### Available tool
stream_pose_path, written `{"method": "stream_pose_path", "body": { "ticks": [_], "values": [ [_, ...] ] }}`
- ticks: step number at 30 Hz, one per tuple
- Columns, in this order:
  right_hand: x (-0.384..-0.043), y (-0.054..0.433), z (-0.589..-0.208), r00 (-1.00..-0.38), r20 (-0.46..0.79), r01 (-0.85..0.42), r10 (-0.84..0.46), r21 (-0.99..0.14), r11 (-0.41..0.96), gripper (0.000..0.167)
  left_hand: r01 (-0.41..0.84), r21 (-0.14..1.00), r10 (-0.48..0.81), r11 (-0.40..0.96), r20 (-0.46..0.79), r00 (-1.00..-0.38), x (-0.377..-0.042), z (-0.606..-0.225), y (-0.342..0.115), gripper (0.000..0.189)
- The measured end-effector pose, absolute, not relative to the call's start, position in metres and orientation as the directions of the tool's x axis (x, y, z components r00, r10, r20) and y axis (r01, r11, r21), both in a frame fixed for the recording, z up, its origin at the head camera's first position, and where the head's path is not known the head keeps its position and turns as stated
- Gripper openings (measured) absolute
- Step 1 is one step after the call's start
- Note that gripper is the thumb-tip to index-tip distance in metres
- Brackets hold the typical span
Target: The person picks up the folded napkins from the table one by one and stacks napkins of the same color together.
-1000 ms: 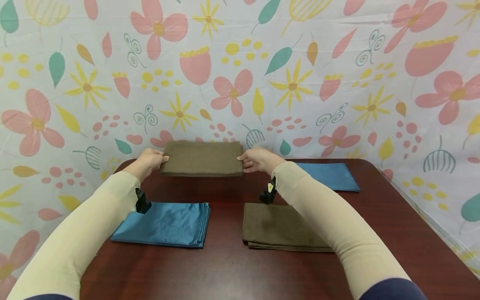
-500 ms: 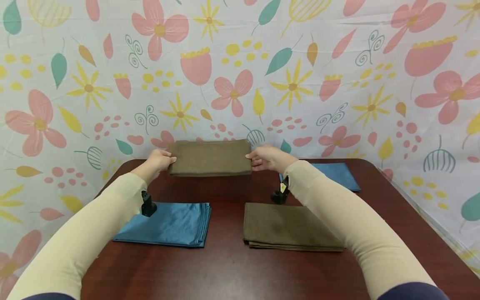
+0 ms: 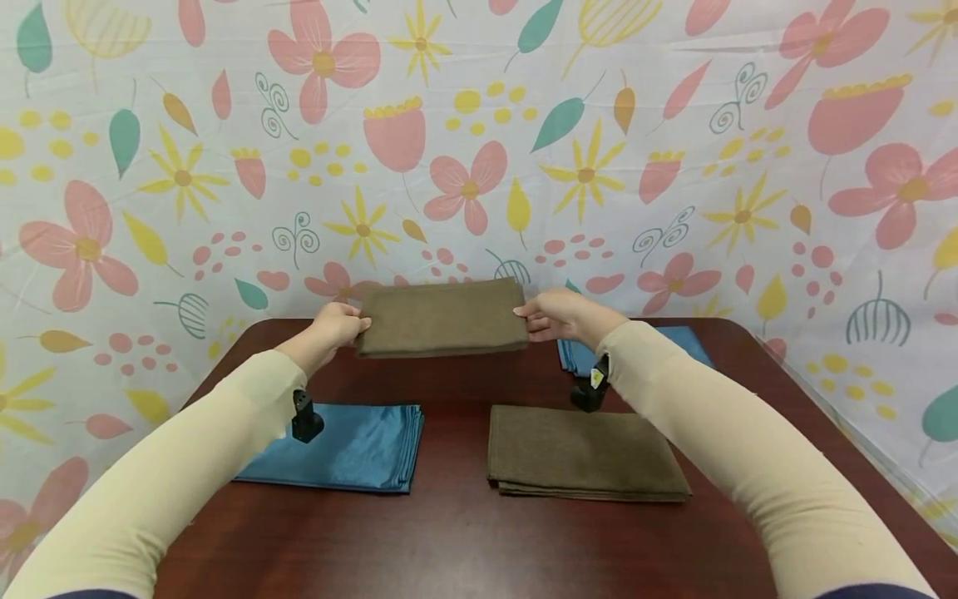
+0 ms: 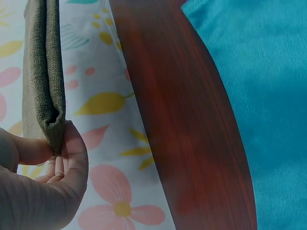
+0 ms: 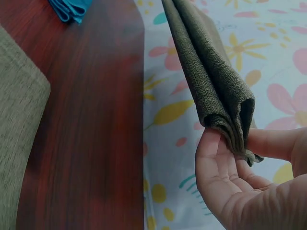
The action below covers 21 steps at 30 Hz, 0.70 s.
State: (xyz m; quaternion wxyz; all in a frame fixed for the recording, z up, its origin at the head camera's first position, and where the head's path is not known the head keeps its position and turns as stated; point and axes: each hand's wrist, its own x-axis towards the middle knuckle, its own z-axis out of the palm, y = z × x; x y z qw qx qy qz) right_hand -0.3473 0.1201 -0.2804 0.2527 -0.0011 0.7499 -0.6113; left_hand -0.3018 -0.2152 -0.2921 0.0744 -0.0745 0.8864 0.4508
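A folded olive-brown cloth [image 3: 443, 318] hangs in the air over the far part of the table, its right end slightly higher than its left. My left hand [image 3: 334, 327] pinches its left end between thumb and fingers. At the opposite end my right hand [image 3: 557, 316] pinches the cloth the same way. Both wrist views show the folded layers edge-on: thumb on one side of the cloth [image 4: 45, 72], fingers on the other, and at the right end the layers fan apart a little [image 5: 216, 81].
On the dark red wooden table [image 3: 449, 532] lie a folded blue cloth [image 3: 352, 445] at front left and a second folded brown cloth [image 3: 584, 453] at front right. Another blue cloth [image 3: 572, 356] lies at back right, partly behind my right arm. A flower-patterned curtain [image 3: 479, 108] stands behind the table.
Both hands have carried the brown cloth to the right, and its right end has tipped up slightly. The cloths on the table have stayed in place.
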Motion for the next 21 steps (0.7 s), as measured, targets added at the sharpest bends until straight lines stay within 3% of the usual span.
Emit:
{"method": "stream_pose_path", "body": {
  "ticks": [4, 6, 8, 10, 13, 15, 17, 21],
  "values": [
    [-0.343, 0.130, -0.279, -0.878, -0.370, 0.292, -0.303, -0.917, 0.271, 0.075, -0.197, 0.772, -0.058, 0.605, -0.204, -0.977, -0.299, -0.290, -0.207, 0.049],
    [-0.341, 0.137, -0.279, -0.877, -0.368, 0.295, -0.310, -0.920, 0.259, 0.059, -0.201, 0.777, -0.050, 0.597, -0.215, -0.975, -0.298, -0.289, -0.202, 0.049],
    [-0.339, 0.144, -0.278, -0.875, -0.366, 0.293, -0.318, -0.922, 0.255, 0.029, -0.202, 0.790, -0.033, 0.579, -0.225, -0.974, -0.297, -0.289, -0.197, 0.049],
    [-0.337, 0.152, -0.277, -0.876, -0.363, 0.287, -0.319, -0.922, 0.260, 0.018, -0.203, 0.804, -0.019, 0.559, -0.232, -0.973, -0.296, -0.289, -0.191, 0.050],
    [-0.334, 0.161, -0.276, -0.876, -0.371, 0.278, -0.309, -0.911, 0.305, 0.025, -0.196, 0.816, 0.002, 0.544, -0.234, -0.972, -0.295, -0.289, -0.182, 0.053],
    [-0.332, 0.167, -0.277, -0.874, -0.379, 0.277, -0.303, -0.902, 0.330, 0.052, -0.196, 0.819, 0.006, 0.539, -0.236, -0.972, -0.294, -0.290, -0.177, 0.053],
    [-0.330, 0.171, -0.279, -0.872, -0.389, 0.283, -0.296, -0.896, 0.343, 0.056, -0.197, 0.819, 0.009, 0.538, -0.240, -0.971, -0.293, -0.291, -0.173, 0.053],
    [-0.329, 0.180, -0.282, -0.877, -0.392, 0.287, -0.279, -0.891, 0.351, 0.050, -0.197, 0.826, 0.026, 0.527, -0.248, -0.968, -0.292, -0.292, -0.166, 0.053]
  ]
}}
